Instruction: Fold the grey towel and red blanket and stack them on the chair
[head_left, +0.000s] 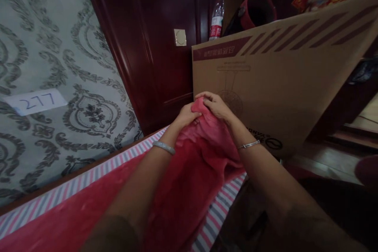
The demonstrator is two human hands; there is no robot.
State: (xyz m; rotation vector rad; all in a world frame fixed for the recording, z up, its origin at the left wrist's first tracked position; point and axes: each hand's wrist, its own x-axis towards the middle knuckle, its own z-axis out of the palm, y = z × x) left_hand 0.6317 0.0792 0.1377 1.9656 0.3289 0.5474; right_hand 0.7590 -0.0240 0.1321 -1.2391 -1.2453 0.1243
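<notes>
A red plush blanket (189, 173) lies over a striped sheet (221, 208), its far end lifted and gathered. My left hand (189, 115) is closed on the gathered edge from the left, thumb toward the middle. From the right, my right hand (216, 105) grips the same edge, fingers bent over its top. The lighter pink underside of the blanket shows between and below both hands. A pale bangle circles my left wrist and a thin silver one my right.
A large cardboard box (271, 82) stands just beyond my right hand. Behind it are a water bottle (217, 17) and a round red-rimmed object (260, 8). Dark red wood panelling (147, 35) rises ahead; patterned wallpaper (88, 114) with a "277" label (37, 101) is left.
</notes>
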